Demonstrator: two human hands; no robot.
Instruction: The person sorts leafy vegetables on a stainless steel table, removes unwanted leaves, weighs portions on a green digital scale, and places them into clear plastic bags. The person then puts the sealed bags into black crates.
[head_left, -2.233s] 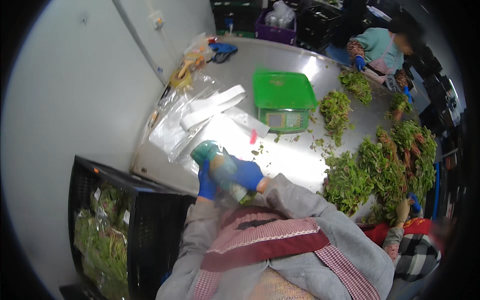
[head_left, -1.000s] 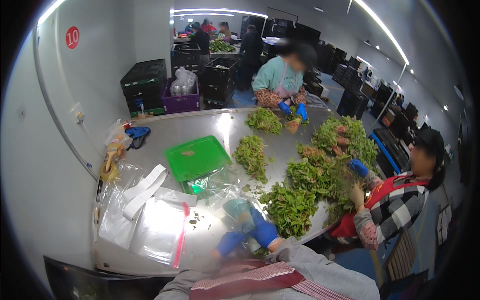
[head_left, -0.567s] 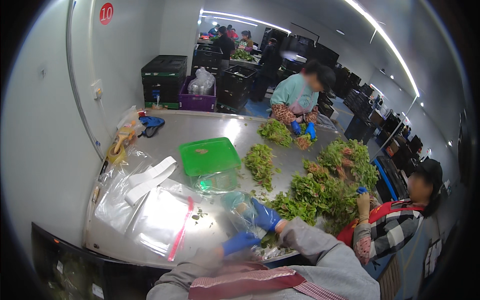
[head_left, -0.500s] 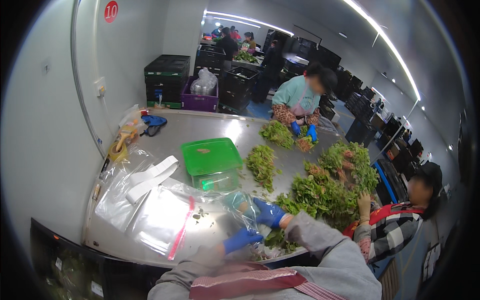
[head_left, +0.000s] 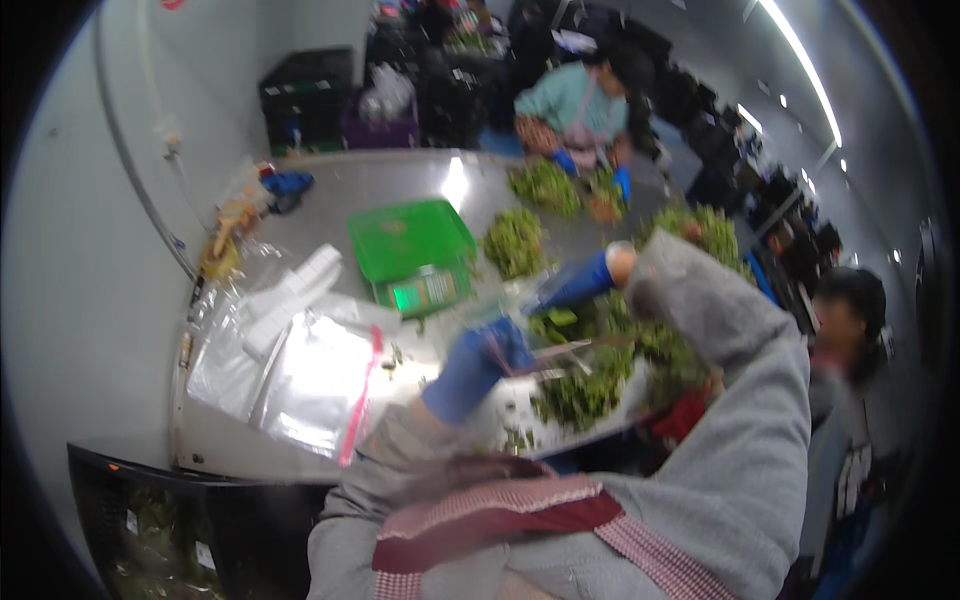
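My left hand (head_left: 474, 366), in a blue glove, is closed on a clear plastic bag (head_left: 552, 353) with a pinkish strip at its edge. Close by, on the far side, my blue-gloved right hand (head_left: 578, 282) reaches down and left against the bag; motion smears its fingers, and whether it is inside the bag I cannot make out. Under and beyond the bag lie loose leafy greens (head_left: 580, 395) on the metal table (head_left: 330, 190). Left of my hands stands a clear plastic tub with a green lid (head_left: 412, 240).
Flat clear bags with a pink strip (head_left: 325, 385) and a folded white band (head_left: 295, 300) lie at the left. Tape rolls (head_left: 222, 260) sit along the wall. A co-worker (head_left: 580, 110) handles greens across the table; another person (head_left: 848, 310) is at the right. A black crate (head_left: 150, 520) stands lower left.
My view has tilted downward and blurred. Both hands have come up from the table's near edge, my right hand farther out to the right, and the bag has shifted with them.
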